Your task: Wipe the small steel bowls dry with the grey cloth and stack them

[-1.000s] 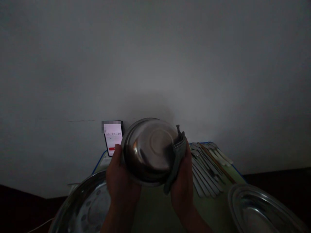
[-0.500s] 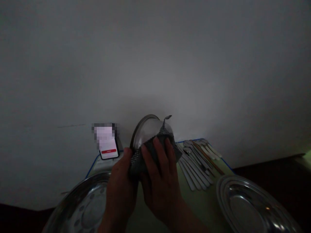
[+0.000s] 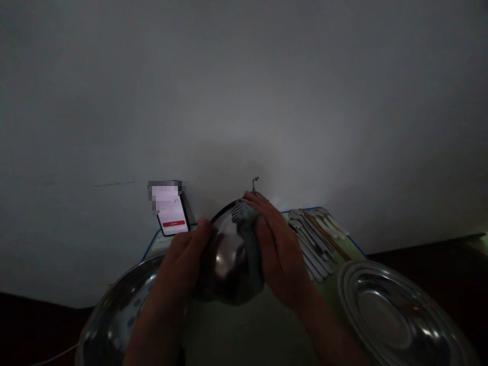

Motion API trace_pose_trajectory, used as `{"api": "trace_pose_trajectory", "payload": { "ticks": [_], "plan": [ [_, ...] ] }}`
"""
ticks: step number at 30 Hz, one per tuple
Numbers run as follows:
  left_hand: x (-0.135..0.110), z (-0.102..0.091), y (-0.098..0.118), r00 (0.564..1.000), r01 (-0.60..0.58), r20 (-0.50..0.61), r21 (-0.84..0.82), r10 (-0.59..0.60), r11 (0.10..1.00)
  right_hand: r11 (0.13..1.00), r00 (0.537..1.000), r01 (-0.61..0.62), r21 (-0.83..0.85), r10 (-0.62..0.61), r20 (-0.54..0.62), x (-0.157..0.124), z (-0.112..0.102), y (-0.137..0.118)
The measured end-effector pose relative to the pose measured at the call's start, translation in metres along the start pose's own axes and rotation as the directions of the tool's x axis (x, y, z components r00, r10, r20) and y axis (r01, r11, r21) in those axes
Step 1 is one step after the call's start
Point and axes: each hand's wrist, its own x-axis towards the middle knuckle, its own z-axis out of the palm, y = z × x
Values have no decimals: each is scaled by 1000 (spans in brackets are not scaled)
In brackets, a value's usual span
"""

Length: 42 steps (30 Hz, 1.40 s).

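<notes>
I hold a small steel bowl up in front of me in dim light, its shiny outer side towards me. My left hand is closed on the bowl's left rim, thumb on top. My right hand presses a grey checked cloth against the bowl's right side, fingers curled over the top edge. A corner of the cloth sticks up above my fingers.
A large steel basin sits at the lower left and a steel plate at the lower right. Several spoons and knives lie in a row on the table behind. A lit phone leans against the wall.
The bowl has turned and come lower. My right hand with the cloth has slid from the bowl's front to its right side and top edge. The view has shifted slightly.
</notes>
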Motion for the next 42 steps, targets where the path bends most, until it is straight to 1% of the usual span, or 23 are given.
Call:
{"api": "trace_pose_trajectory", "payload": {
  "ticks": [1, 2, 3, 4, 5, 8, 9, 11, 14, 17, 19, 21, 23, 24, 25, 26, 28, 30, 32, 35, 38, 40, 42],
  "plan": [
    [1, 1, 0, 995, 98, -29, -94, -101, 991, 999, 999, -38, 17, 38, 0, 2, -5, 2],
    [2, 3, 1, 977, 192, -49, -202, -206, 960, 996, 996, -85, 30, 85, 4, 4, -10, 5],
    [3, 6, 2, 954, 264, -57, -309, -295, 914, 991, 991, -132, 37, 132, 9, 6, -14, 8],
    [3, 9, 4, 936, 292, -68, -399, -345, 869, 984, 985, -175, 39, 175, 9, 7, -18, 11],
    [4, 13, 6, 929, 296, -63, -466, -365, 834, 977, 977, -211, 39, 211, 0, 8, -20, 15],
    [8, 22, 10, 941, 272, -12, -563, -337, 780, 963, 963, -267, 37, 269, -33, 10, -21, 21],
    [9, 24, 10, 943, 269, -5, -582, -334, 768, 965, 965, -258, 36, 260, -43, 10, -19, 21],
    [12, 26, 10, 934, 273, -10, -624, -356, 733, 980, 978, -199, 12, 199, -60, 8, -13, 19],
    [12, 31, 11, 933, 255, -27, -653, -358, 713, 987, 992, -96, -129, 85, -89, 0, 2, 11],
    [6, 40, 14, 942, 201, -91, -615, -322, 762, 949, 999, -14, -316, -3, -51, -11, 18, 3],
    [0, 45, 15, 940, 187, -136, -559, -312, 808, 921, 999, 40, -387, -43, 1, -16, 25, -2],
    [-5, 47, 15, 949, 187, -156, -419, -273, 888, 907, 996, 90, -411, -81, 38, -16, 25, -4],
    [-7, 47, 13, 970, 164, -145, -203, -196, 965, 910, 990, 141, -390, -123, 70, -12, 18, -2],
    [-8, 47, 11, 979, 144, -128, -110, -157, 983, 920, 987, 156, -360, -134, 85, -9, 12, 1],
    [-8, 46, 9, 985, 128, -114, -47, -133, 991, 935, 988, 147, -324, -124, 92, -5, 6, 5],
    [-9, 46, 8, 987, 120, -104, -1, -120, 993, 953, 992, 108, -283, -87, 86, -1, 1, 9],
    [-11, 47, 7, 989, 113, -106, 63, -106, 992, 978, 997, -47, -202, 57, 43, 4, -9, 18],
    [-13, 47, 7, 990, 90, -119, 132, -74, 987, 975, 983, -183, -128, 186, 11, 5, -14, 23],
    [-15, 45, 8, 992, 62, -116, 152, -45, 986, 970, 973, -226, -93, 229, 16, 3, -14, 19],
    [-15, 42, 9, 999, 19, -37, 127, -14, 992, 972, 979, -194, -130, 200, 33, -1, -12, 2],
    [-14, 39, 8, 997, -34, 74, 94, 27, 995, 982, 992, -104, -156, 113, 49, 1, -12, -10],
    [-13, 37, 7, 991, -35, 134, 85, 24, 996, 989, 997, -76, -128, 79, 17, 5, -15, -9],
    [-11, 34, 6, 978, -34, 207, 97, 13, 995, 991, 995, -86, -101, 81, -55, 9, -22, -6]
  ]
}}
